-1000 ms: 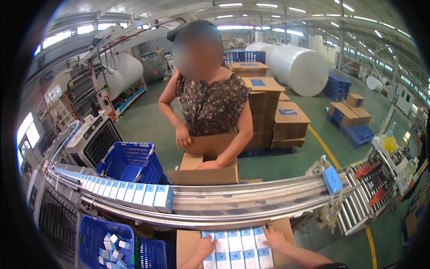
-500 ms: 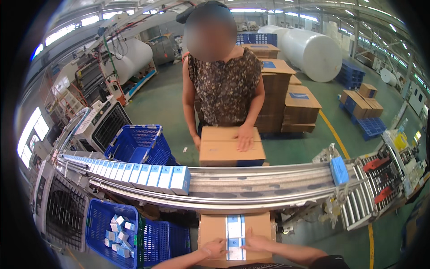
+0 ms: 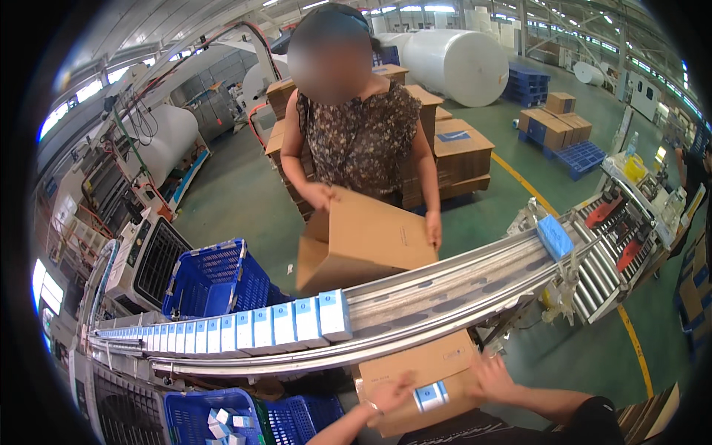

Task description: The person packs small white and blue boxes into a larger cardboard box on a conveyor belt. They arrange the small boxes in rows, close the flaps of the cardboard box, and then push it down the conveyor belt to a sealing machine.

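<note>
In front of me at the belt's near side is a brown cardboard carton [image 3: 415,360]. A white and blue small box [image 3: 432,397] shows at its middle, between the cardboard panels. Over the carton's left part lies my left hand [image 3: 389,391], fingers stretched out and slightly blurred. My right hand [image 3: 492,378] is open at the carton's right edge, its fingers spread against the cardboard.
A conveyor [image 3: 460,289] crosses ahead, carrying a row of white and blue boxes [image 3: 285,326] and a blue pack [image 3: 555,236]. Beyond it a co-worker tilts an open carton [image 3: 378,233]. Blue baskets [image 3: 211,278] stand at left; rollers [image 3: 601,259] lie right.
Cardboard panels now cover much of the carton, leaving one small box visible. My hands have moved apart. The view has turned, the belt boxes sit further along, and the co-worker's carton is now tilted.
</note>
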A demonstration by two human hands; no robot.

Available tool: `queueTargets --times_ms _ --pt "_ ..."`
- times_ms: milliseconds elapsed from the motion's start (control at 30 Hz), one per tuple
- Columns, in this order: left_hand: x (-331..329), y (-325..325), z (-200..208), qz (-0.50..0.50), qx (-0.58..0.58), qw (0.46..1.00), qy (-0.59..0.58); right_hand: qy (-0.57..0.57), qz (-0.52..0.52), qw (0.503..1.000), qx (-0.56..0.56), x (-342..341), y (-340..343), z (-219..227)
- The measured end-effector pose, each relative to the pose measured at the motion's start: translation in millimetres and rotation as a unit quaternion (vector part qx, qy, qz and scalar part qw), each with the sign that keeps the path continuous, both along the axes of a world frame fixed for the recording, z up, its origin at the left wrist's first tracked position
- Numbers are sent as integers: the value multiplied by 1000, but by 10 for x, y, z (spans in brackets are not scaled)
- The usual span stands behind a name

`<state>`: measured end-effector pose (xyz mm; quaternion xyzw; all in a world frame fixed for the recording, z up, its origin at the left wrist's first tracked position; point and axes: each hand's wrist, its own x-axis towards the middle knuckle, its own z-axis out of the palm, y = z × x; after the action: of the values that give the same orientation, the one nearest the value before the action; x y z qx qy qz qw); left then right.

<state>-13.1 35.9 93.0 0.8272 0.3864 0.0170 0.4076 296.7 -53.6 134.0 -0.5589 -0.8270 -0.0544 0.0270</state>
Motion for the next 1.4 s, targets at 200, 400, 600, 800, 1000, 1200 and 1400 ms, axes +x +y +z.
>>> queueTargets --times_ms 200,400,600,800,1000,1200,1400 --pt "-436 121 -199 479 -218 803 -280 336 -409 844 -85 -15 595 -1007" --pt "74 -265 -1348 703 -316 633 -71 386 -429 813 -72 1110 429 -1147" --pt "1751 -407 -781 520 -362 697 -337 436 -592 676 -44 2287 -798 -1204" --pt "4115 -691 -1436 409 -419 794 -163 403 -734 545 -20 4013 -2285 -699" --pt "6220 -1542 -1553 356 -573 699 -237 308 -774 550 63 5649 -2823 -82" --pt "7282 -1480 -1434 284 -676 546 -405 285 -672 672 123 6826 -1893 344" --pt "8642 -859 -1775 301 -620 664 -290 115 -468 867 125 7613 -110 -15"
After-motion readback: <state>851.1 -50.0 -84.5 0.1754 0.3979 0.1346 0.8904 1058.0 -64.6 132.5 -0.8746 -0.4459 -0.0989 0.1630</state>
